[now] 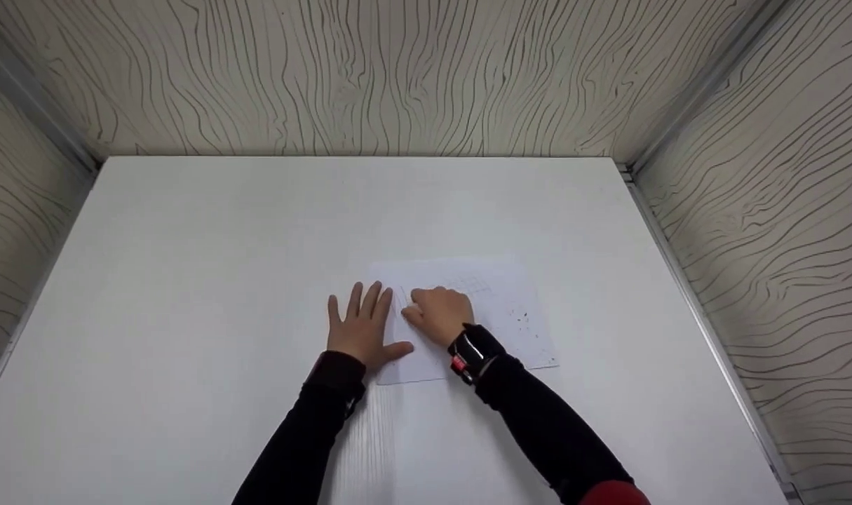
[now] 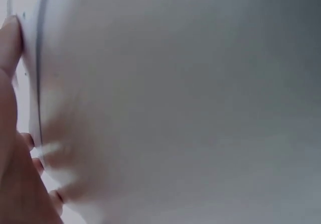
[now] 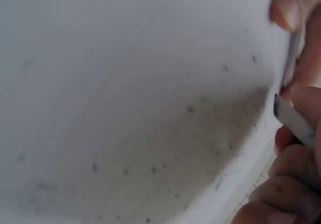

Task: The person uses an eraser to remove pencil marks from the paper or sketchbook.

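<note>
A white sheet of paper lies on the table, with a faint pencil grid on its upper part and small dark crumbs at its right. My left hand rests with spread fingers along the sheet's left edge, its thumb on the paper. Over the left half of the sheet, my right hand has curled fingers. The right wrist view shows it pinching a small white eraser with a darkened end. In the head view the eraser is mostly hidden by the fingers.
The white tabletop extends around the sheet on every side. Panels with a wood-grain pattern stand behind it and at both sides. Several dark specks are scattered over the paper in the right wrist view.
</note>
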Action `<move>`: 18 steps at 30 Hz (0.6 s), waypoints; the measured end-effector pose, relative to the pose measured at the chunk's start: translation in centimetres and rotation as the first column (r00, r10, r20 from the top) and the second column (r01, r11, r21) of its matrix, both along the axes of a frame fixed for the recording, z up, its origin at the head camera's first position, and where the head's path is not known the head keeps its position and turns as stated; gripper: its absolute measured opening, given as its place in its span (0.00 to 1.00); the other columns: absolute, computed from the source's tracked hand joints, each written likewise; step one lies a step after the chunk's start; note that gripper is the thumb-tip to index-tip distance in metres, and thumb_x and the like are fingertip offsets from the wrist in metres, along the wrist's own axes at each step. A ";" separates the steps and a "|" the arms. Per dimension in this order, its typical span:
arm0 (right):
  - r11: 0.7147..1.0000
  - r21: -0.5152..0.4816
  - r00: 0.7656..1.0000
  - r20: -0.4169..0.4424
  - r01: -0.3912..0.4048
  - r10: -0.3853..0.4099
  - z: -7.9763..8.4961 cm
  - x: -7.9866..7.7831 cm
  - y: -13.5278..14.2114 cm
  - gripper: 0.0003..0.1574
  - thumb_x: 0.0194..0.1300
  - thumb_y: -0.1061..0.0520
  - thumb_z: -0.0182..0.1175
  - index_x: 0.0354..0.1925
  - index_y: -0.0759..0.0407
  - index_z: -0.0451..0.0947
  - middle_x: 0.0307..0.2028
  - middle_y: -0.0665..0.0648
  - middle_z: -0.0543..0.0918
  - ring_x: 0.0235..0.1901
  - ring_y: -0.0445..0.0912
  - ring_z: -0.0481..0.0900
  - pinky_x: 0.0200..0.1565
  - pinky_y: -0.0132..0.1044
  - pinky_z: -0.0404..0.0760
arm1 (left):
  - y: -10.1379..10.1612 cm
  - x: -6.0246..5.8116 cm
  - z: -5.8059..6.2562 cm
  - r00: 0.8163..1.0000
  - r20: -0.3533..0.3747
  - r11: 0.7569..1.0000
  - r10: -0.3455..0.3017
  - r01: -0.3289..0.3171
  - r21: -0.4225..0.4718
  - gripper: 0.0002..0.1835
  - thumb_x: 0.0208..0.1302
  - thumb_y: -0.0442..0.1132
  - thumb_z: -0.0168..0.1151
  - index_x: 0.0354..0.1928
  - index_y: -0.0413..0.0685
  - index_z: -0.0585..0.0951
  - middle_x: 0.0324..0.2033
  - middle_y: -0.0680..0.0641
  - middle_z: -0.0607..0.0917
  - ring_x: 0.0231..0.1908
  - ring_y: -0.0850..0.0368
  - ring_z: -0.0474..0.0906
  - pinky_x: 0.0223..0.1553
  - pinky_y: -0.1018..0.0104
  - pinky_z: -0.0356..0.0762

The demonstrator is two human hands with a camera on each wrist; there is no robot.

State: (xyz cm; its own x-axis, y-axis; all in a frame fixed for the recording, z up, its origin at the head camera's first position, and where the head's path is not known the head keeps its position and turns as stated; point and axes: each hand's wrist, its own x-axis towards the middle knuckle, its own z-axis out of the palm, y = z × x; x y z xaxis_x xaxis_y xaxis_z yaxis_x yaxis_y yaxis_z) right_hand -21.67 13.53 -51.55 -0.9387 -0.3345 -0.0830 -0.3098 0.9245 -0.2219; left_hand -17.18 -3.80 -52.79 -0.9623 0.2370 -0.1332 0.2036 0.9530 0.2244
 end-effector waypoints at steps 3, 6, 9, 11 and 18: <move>0.996 -0.010 0.996 0.014 0.084 -0.084 -0.1 -0.5 1.9 0.20 0.67 0.40 0.57 0.35 0.55 0.81 0.27 0.56 0.84 0.25 0.49 0.78 0.27 0.42 0.75 | 0.2 0.0 0.0 1.000 -0.002 1.000 0.005 -0.005 -0.017 0.55 0.52 0.75 0.58 0.76 0.54 0.55 0.77 0.48 0.54 0.77 0.44 0.44 0.71 0.32 0.43; 0.980 -0.013 0.980 0.013 0.199 -0.198 0.2 -1.3 5.0 0.19 0.68 0.43 0.57 0.32 0.56 0.79 0.22 0.54 0.78 0.23 0.47 0.72 0.26 0.38 0.69 | 0.3 -0.2 -0.1 1.000 0.001 0.999 0.015 -0.015 -0.036 0.56 0.52 0.76 0.58 0.77 0.55 0.54 0.77 0.48 0.52 0.77 0.44 0.42 0.72 0.33 0.41; 0.964 -0.007 0.964 -0.004 0.265 -0.265 0.5 -1.8 6.9 0.19 0.68 0.46 0.57 0.26 0.57 0.74 0.18 0.52 0.69 0.21 0.46 0.67 0.24 0.36 0.62 | 0.4 -0.3 -0.2 1.000 0.011 0.999 0.025 -0.025 -0.042 0.57 0.51 0.76 0.59 0.77 0.56 0.53 0.77 0.49 0.51 0.78 0.45 0.41 0.72 0.33 0.39; 0.965 -0.008 0.965 -0.015 0.262 -0.262 0.6 -1.7 7.0 0.21 0.69 0.47 0.55 0.24 0.57 0.72 0.17 0.51 0.65 0.20 0.46 0.65 0.23 0.36 0.60 | 0.4 -0.2 -0.2 0.999 0.016 0.999 0.030 -0.029 -0.042 0.57 0.51 0.75 0.59 0.77 0.56 0.53 0.78 0.49 0.51 0.78 0.45 0.40 0.72 0.33 0.39; 0.997 -0.008 0.997 -0.003 0.080 -0.080 0.3 -0.3 2.2 0.20 0.71 0.45 0.53 0.28 0.56 0.76 0.18 0.51 0.73 0.19 0.45 0.70 0.23 0.36 0.68 | 0.1 -0.2 0.0 1.000 0.024 1.000 0.016 -0.016 -0.006 0.56 0.51 0.75 0.60 0.77 0.54 0.54 0.77 0.48 0.53 0.77 0.44 0.43 0.72 0.33 0.42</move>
